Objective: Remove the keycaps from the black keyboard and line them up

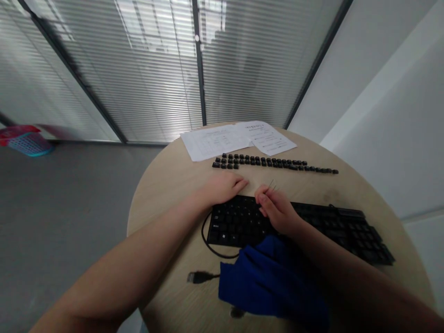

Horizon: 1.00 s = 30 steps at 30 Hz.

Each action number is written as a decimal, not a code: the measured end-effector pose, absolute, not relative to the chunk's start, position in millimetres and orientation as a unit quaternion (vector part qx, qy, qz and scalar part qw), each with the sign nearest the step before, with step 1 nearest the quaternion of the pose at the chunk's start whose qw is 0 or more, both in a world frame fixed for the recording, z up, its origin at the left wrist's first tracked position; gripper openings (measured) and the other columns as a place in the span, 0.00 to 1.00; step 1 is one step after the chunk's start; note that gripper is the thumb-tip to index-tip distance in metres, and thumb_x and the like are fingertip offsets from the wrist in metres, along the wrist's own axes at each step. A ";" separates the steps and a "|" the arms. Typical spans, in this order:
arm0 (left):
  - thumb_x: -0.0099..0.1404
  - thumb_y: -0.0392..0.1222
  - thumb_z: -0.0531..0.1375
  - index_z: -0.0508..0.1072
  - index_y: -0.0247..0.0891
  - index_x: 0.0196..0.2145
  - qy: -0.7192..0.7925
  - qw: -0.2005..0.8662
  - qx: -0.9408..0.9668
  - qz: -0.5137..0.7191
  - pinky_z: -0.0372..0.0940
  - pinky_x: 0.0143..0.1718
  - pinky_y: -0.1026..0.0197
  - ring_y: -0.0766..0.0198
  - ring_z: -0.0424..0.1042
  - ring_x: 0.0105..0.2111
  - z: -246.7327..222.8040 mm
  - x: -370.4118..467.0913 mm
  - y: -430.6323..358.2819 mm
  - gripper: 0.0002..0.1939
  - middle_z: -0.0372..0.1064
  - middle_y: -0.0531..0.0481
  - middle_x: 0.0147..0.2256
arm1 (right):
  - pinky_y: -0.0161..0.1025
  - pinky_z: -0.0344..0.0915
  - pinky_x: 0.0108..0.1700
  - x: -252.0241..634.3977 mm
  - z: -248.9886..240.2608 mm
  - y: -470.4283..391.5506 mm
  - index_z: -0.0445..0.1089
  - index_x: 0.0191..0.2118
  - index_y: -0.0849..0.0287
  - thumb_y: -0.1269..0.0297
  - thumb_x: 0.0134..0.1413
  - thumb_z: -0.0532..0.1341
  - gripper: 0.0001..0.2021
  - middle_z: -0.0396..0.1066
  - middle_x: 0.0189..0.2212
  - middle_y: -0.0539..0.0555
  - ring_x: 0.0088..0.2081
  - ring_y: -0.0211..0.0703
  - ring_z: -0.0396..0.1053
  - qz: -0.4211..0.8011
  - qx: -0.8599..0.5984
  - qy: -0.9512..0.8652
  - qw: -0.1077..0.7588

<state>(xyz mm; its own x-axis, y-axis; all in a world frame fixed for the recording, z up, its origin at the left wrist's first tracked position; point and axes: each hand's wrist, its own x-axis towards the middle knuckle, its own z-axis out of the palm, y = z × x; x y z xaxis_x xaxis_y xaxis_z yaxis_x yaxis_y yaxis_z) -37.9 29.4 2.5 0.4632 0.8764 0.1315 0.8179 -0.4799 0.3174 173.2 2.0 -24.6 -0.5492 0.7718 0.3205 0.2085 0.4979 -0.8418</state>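
A black keyboard lies on the round wooden table, partly covered by my right forearm. My left hand rests at its upper left edge, with the visible fingers stretched to the right and nothing seen in them. Over the keyboard's top row, my right hand is closed on a thin wire tool that looks like a keycap puller; its two fine prongs point up and away. Beyond both hands stand rows of loose black keycaps. The keyboard between my hands is slightly blurred.
Printed paper sheets lie at the table's far edge. A blue cloth covers part of the near side, with a USB plug and cable beside it. A red and blue basket stands on the floor at left.
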 end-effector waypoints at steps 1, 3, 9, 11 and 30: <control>0.74 0.49 0.48 0.76 0.37 0.30 0.498 0.113 0.850 0.131 0.62 0.33 0.58 0.60 0.70 0.29 2.2 -37.8 29.3 0.23 0.76 0.46 0.30 | 0.35 0.54 0.24 173.3 -23.6 1.8 0.62 0.32 0.56 0.49 0.70 0.49 0.19 0.60 0.23 0.48 0.23 0.36 0.58 0.392 -0.309 -0.790 0.355; 0.74 0.50 0.47 0.77 0.38 0.32 0.491 0.123 0.855 0.116 0.62 0.34 0.58 0.60 0.71 0.30 1.3 -37.3 28.8 0.24 0.77 0.45 0.32 | 0.35 0.53 0.24 173.5 -21.9 1.4 0.62 0.32 0.56 0.50 0.70 0.49 0.18 0.60 0.22 0.47 0.23 0.36 0.58 0.391 -0.304 -0.796 0.348; 0.73 0.51 0.48 0.80 0.40 0.34 0.478 0.130 0.862 0.106 0.62 0.35 0.58 0.59 0.71 0.30 -4.3 -35.7 29.0 0.23 0.77 0.45 0.32 | 0.35 0.53 0.24 173.4 -19.4 -0.2 0.63 0.32 0.56 0.49 0.69 0.51 0.18 0.57 0.19 0.46 0.22 0.37 0.58 0.399 -0.310 -0.791 0.344; 0.73 0.51 0.49 0.79 0.40 0.33 0.479 0.124 0.862 0.111 0.61 0.33 0.58 0.60 0.71 0.29 -7.2 -35.9 30.2 0.22 0.77 0.46 0.31 | 0.35 0.52 0.23 173.2 -19.7 0.2 0.63 0.31 0.55 0.48 0.68 0.51 0.18 0.57 0.19 0.46 0.21 0.37 0.57 0.407 -0.318 -0.784 0.344; 0.69 0.49 0.54 0.75 0.40 0.25 0.486 0.106 0.859 0.121 0.56 0.28 0.59 0.62 0.66 0.24 -11.6 -35.9 31.1 0.19 0.72 0.49 0.25 | 0.37 0.54 0.29 169.9 -6.5 -2.1 0.63 0.30 0.56 0.62 0.64 0.54 0.10 0.62 0.21 0.47 0.23 0.37 0.60 0.288 -0.254 -0.878 0.287</control>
<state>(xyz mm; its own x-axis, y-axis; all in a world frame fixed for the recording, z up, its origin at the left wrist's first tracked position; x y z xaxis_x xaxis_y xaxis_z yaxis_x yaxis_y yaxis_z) -35.9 31.1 -11.6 0.4986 0.8605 0.1044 0.8090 -0.5052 0.3005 169.9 -2.1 -6.5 -0.7062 0.6113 0.3571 0.2810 0.7051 -0.6511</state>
